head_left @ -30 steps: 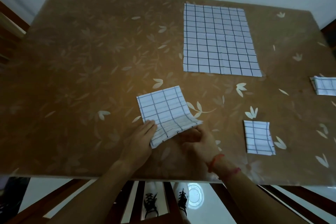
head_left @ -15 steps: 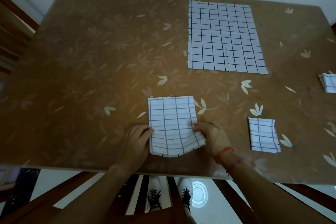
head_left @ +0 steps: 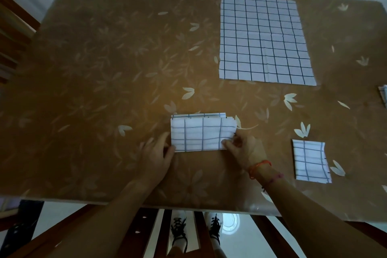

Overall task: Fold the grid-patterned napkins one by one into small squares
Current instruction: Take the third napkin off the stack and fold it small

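The white cloth napkin with a dark grid (head_left: 202, 133), here a wide strip of several layers, lies flat near the front edge of the brown leaf-patterned bench (head_left: 104, 69), directly before the person. Its top layer stops a little short of the one beneath, which shows as a thin band along the far side, so the layers are not quite flush. The right hand (head_left: 244, 148) pinches the strip's right end, its fingers (head_left: 228, 144) curled onto the upper face. This grip probably serves to lift that end across for the fold that would make a square. The left hand (head_left: 156, 153) lies at the opposite end with fairly straight, slightly blurred fingers (head_left: 162, 139) and the thumb touching the near left corner. It grasps nothing and appears to steady the cloth against sliding on the glossy surface. To the right, well apart, a small folded grid square (head_left: 311, 161) rests on the bench, presumably set aside to keep the working area free. Another folded grid piece (head_left: 383, 95) is cut off by the right border. A large unfolded grid napkin (head_left: 263, 40) lies spread at the far side, apparently awaiting its turn. No container is in view, and every piece rests directly on the bench. Red cord bracelets (head_left: 259, 166) circle the right wrist.
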### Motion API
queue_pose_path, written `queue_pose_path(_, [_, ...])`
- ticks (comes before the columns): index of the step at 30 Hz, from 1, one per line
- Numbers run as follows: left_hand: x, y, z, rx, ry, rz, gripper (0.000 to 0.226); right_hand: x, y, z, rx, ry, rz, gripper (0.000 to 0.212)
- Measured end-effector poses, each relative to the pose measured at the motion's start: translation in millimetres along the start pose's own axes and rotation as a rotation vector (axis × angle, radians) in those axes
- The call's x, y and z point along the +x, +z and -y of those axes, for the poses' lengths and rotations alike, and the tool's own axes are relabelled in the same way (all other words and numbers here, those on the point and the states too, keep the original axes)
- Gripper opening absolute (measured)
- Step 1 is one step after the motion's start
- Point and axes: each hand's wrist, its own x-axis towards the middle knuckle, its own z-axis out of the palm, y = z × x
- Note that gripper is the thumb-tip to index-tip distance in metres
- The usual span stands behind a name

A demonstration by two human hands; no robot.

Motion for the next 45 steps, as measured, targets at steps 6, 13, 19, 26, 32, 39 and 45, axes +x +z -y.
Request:
queue_pose_path(6, [7.8,8.7,9.3,0.110,-0.013,0.006,0.050,15.0,8.5,16.6,-0.036,-0.153,-0.080,0.042])
queue_pose_path(13, [11.2,4.0,12.3,0.205,0.185,-0.051,0.047,19.1,13.0,13.3,-0.012,-0.157,-0.141,0.048])
queue_pose_path(19, [26.4,-2.3,20.6,0.400,0.395,0.142,0.057,-3.0,39.2,24.7,-0.241,-0.592,-0.280,0.052])
queue_pose_path(26, [33.9,-1.0,29.3,0.492,0.403,0.231,0.058,-29.5,104.3,34.2,-0.538,-0.933,-0.073,0.066])
queue_pose_path(32, [34.6,2.3,31.6,0.515,0.408,0.254,0.059,-30.9,122.5,30.4,-0.690,-0.862,0.012,0.075])
queue_pose_path(39, [35.5,1.2,31.2,0.563,0.443,0.256,0.061,-33.8,125.4,31.7,-0.724,-0.807,0.040,0.080])
queue_pose_path(45, [35.4,-0.4,25.6,0.576,0.442,0.253,0.063,-30.8,96.5,8.1,-0.768,-0.711,0.022,0.083])
